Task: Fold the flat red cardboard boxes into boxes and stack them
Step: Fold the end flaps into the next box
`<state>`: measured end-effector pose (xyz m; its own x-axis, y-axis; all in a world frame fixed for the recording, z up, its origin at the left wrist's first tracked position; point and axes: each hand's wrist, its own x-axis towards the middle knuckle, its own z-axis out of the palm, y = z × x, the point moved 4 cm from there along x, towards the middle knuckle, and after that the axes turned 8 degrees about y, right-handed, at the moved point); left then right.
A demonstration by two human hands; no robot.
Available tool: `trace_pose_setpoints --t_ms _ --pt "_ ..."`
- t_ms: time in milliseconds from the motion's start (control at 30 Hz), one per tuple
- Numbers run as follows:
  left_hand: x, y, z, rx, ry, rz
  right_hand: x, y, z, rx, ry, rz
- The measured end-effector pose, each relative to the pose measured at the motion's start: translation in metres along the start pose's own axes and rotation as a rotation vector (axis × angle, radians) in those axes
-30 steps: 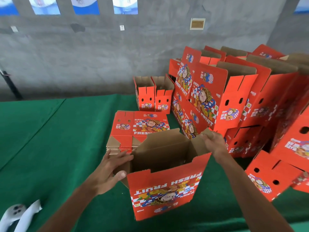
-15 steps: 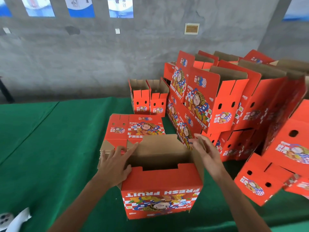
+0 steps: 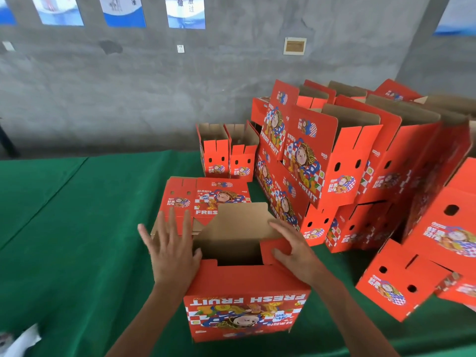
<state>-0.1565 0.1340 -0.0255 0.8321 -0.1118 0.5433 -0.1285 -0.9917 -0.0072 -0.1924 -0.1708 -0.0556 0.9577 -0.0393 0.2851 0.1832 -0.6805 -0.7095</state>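
Grey concrete wall with posters (image 3: 122, 11) along the top; green cloth table (image 3: 64, 228) below it.

Box being worked (image 3: 244, 300): stands near the table's front edge, printing upside down to the viewer, so likely bottom end up. Top open, brown inside showing. Far flap (image 3: 239, 220) stands up.

Left hand (image 3: 171, 249): flat, fingers spread and straight, laid over the box's left end. Holds nothing. What lies under the palm is hidden, probably the left end flap.

Right hand (image 3: 293, 247): fingers bent over the red right end flap (image 3: 274, 249), thumb against its inner edge, pressing it in over the opening.

Behind the box: stack of flat boxes (image 3: 206, 199) on the cloth. Two small folded boxes (image 3: 228, 153) by the wall. Large leaning pile of folded boxes (image 3: 347, 163) to the right.

Step, as I judge it: closing the end flaps on this box. Many done, flats remain.

Next move likely needs both end flaps down level, then the far and near flaps folded over and locked, then the box turned over and set on the pile.
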Motion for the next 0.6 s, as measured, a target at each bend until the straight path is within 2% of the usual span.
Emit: trace_pose_setpoints --t_ms 67,167,233,300,367,433,467,533,600 --pt "-0.005 0.000 -0.004 -0.171 0.112 -0.076 0.000 0.001 0.000 -0.011 -0.005 0.038" --pt "-0.013 0.012 -0.012 -0.480 0.261 -0.091 0.003 0.007 -0.002 -0.023 0.000 0.113" --pt "-0.020 0.014 -0.016 -0.462 0.344 -0.080 0.004 0.008 -0.001 -0.020 0.005 0.142" --pt "-0.024 0.004 -0.013 -0.402 0.388 -0.173 0.005 0.008 0.003 -0.030 0.005 0.148" --pt "-0.030 -0.003 -0.007 -0.620 0.360 -0.324 0.006 0.011 0.005 -0.033 0.022 0.151" --pt "-0.037 -0.004 0.000 -0.924 0.249 -0.429 0.008 0.014 0.004 -0.018 0.032 0.157" --pt "-0.040 0.000 0.001 -0.993 0.184 -0.411 0.009 0.014 0.004 -0.008 0.030 0.153" --pt "-0.048 0.008 0.002 -0.940 0.057 -0.250 0.009 0.014 0.006 0.012 0.029 0.138" --pt "-0.054 0.011 0.010 -0.894 0.009 -0.094 0.008 0.016 0.006 0.031 0.039 0.120"
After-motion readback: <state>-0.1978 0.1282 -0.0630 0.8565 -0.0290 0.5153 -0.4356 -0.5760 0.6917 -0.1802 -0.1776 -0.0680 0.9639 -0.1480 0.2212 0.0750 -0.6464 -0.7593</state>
